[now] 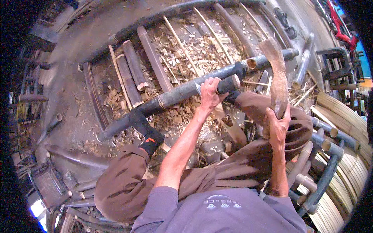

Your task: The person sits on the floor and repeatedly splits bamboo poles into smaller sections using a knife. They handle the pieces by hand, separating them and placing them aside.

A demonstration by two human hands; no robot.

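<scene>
My left hand (pixel 211 93) is closed round a short, thick, dark-handled bladed tool (pixel 225 85). Its round brown butt faces right, and a sliver of pale metal shows on the other side of the fist. My right hand (pixel 278 126) grips the lower part of a curved wooden mallet (pixel 278 72), raised upright above my right knee and apart from the tool. Just beyond my left hand lies a long dark bamboo pole (pixel 182 92), with a cut opening near its right end. A notched bamboo piece (pixel 234 130) slants beneath my left wrist, between my legs.
Wood chips (pixel 206 54) cover the ground beyond the pole, among bamboo lengths (pixel 153 58) and thin strips. My dark-shod left foot (pixel 151 141) is near the pole. Joined bamboo pipes (pixel 326 182) and pale slats (pixel 345 128) stand close on my right. A dark sandal (pixel 285 23) lies far right.
</scene>
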